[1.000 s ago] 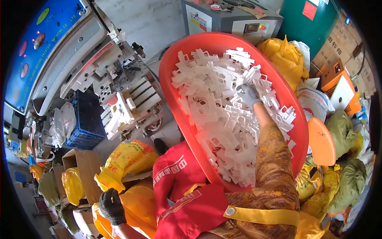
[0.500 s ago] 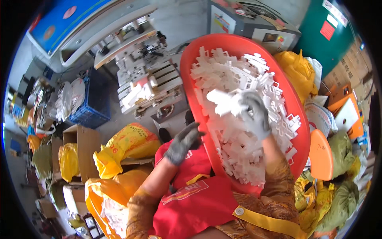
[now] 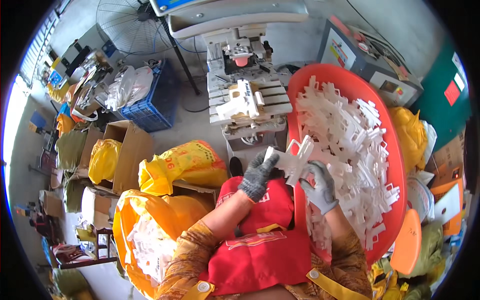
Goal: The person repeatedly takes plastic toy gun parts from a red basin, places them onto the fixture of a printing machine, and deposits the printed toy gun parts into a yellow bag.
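Observation:
In front of my lap I hold a white plastic toy pistol (image 3: 292,159) between both hands, over the near left rim of the red tub. My left hand (image 3: 258,176), in a grey glove, is closed round its handle end. The fingers and thumb of my right hand (image 3: 321,187), also gloved, pinch its other end. Right beside it, the red tub (image 3: 396,200) is heaped with similar white plastic pieces (image 3: 345,145). Ahead, another white toy pistol (image 3: 244,100) lies on the bed of a machine (image 3: 220,112), below a pinkish-red pad (image 3: 241,61).
An orange sack (image 3: 125,215) of white pieces stands at my left. Beyond it are a yellow bag (image 3: 185,162), a cardboard box (image 3: 132,167) and a blue crate (image 3: 152,107). A fan (image 3: 127,25) stands behind; an orange stool (image 3: 407,242) is at my right.
My right hand has come from over the tub toward my lap with a white toy pistol. My left hand, empty before, now grips it too. The view has turned left, toward the machine.

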### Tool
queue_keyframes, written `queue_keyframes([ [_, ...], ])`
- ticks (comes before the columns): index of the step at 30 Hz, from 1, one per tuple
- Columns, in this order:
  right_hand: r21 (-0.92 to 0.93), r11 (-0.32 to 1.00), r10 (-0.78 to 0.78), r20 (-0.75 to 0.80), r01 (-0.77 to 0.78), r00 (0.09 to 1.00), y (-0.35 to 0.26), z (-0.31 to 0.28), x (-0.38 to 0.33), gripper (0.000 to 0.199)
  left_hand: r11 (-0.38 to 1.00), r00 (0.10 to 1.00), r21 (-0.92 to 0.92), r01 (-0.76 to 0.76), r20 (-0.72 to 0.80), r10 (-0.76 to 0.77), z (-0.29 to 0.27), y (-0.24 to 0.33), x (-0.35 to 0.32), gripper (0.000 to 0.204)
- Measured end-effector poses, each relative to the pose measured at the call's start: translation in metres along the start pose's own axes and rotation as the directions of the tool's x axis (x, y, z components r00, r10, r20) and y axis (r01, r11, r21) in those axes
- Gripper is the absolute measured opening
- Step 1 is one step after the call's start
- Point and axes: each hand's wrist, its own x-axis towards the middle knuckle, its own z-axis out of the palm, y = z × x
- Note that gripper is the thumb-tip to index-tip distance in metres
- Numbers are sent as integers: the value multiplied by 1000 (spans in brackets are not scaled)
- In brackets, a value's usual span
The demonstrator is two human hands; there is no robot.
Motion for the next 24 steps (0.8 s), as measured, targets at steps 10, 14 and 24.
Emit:
queue_keyframes([
  [10,868,408,379,122,-284,917,24,-5,99,44,-445,368,876,-184,481,796,-26,158,79,25],
  [14,814,546,226,87,-200,970,24,11,158,45,-452,273,883,-128,470,839,-30,206,60,27],
  [24,-5,953,-280,375,304,884,-1,58,237,44,-10,405,995,-103,51,913,-193,220,-169,10],
])
